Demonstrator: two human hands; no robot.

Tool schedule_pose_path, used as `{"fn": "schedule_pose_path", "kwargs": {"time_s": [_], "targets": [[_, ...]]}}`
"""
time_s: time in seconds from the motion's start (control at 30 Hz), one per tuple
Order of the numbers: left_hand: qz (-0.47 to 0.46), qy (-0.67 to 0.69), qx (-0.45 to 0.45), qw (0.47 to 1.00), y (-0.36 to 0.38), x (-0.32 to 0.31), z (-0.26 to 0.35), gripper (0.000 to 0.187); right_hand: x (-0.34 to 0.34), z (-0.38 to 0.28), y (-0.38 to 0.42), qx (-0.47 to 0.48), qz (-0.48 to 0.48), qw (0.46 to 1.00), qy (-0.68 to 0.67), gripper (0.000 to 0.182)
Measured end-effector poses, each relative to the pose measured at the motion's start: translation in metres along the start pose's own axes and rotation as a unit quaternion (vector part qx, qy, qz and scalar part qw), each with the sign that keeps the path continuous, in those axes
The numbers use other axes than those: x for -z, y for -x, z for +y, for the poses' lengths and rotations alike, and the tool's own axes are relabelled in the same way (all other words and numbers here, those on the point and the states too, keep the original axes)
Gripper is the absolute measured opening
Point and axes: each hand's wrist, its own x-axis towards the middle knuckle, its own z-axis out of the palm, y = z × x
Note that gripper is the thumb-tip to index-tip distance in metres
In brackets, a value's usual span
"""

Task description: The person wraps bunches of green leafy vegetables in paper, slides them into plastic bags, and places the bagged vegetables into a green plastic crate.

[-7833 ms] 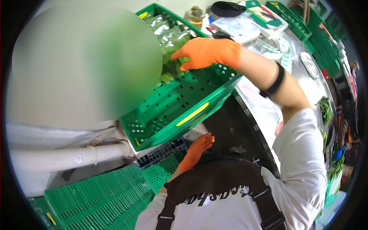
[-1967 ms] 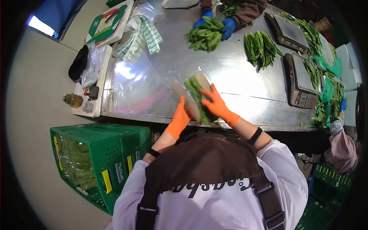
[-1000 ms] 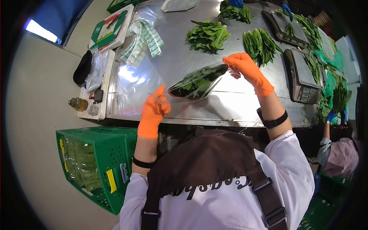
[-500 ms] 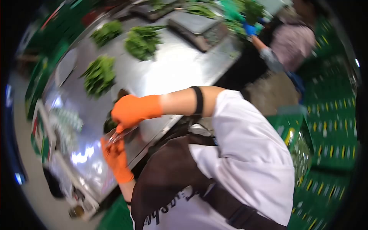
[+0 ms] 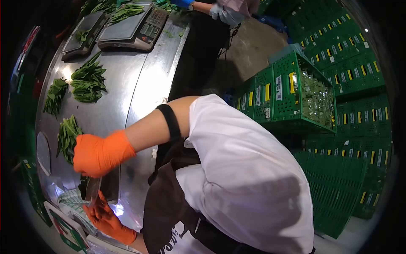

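Note:
My right hand (image 5: 99, 155), in an orange glove, is closed in a fist over the steel table. It seems to grip a clear plastic bag (image 5: 94, 186) that hangs below it, with dark leaves (image 5: 84, 183) showing at the edge. The gripped part is hidden under the glove. My left hand (image 5: 105, 216), also orange-gloved, is lower down at the plastic, fingers stretched apart and tips close to or touching its edge. Beyond my right fist lies a bunch of leafy greens (image 5: 69, 135), partly covered by the glove.
Two more green bunches (image 5: 88, 80) (image 5: 55, 96) lie on the steel table (image 5: 118, 80). Scales (image 5: 133, 29) bearing greens stand at the far end. Green crates (image 5: 292, 93), one with plastic packs, stack to the right. A co-worker's gloved hand (image 5: 228, 13) is at the top.
The view has swung right, bringing more crates and the scales into sight. Both hands stay near the plastic; my left fingers look more spread, and the gap between the hands is wider.

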Motion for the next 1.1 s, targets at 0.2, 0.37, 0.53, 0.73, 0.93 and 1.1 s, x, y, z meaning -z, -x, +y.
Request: {"fn": "schedule_pose_path", "kwargs": {"time_s": [0.2,0.37,0.53,0.73,0.93,1.1], "targets": [[0.122,0.047,-0.062,0.989,0.002,-0.003,-0.024,0.031,-0.019,-0.011,0.027,-0.083,-0.119,0.987,-0.067,0.025],[0.306,-0.070,-0.177,0.933,0.003,-0.031,-0.037,0.030,-0.013,-0.004,0.019,-0.059,-0.217,0.973,-0.055,0.022],[-0.090,-0.218,-0.118,0.965,0.053,0.017,0.019,0.050,-0.004,-0.039,0.009,0.108,0.025,0.994,-0.012,0.017],[0.335,-0.067,-0.021,0.940,0.020,0.027,-0.033,0.018,-0.014,-0.021,-0.018,0.114,0.052,0.990,-0.069,0.018],[0.343,-0.362,-0.085,0.863,0.029,0.009,-0.063,0.017,0.078,0.006,-0.113,0.231,0.391,0.889,0.057,0.013],[0.241,-0.440,-0.150,0.852,0.068,0.014,-0.075,0.008,-0.007,0.036,-0.049,0.313,0.068,0.947,0.034,0.006]]}}
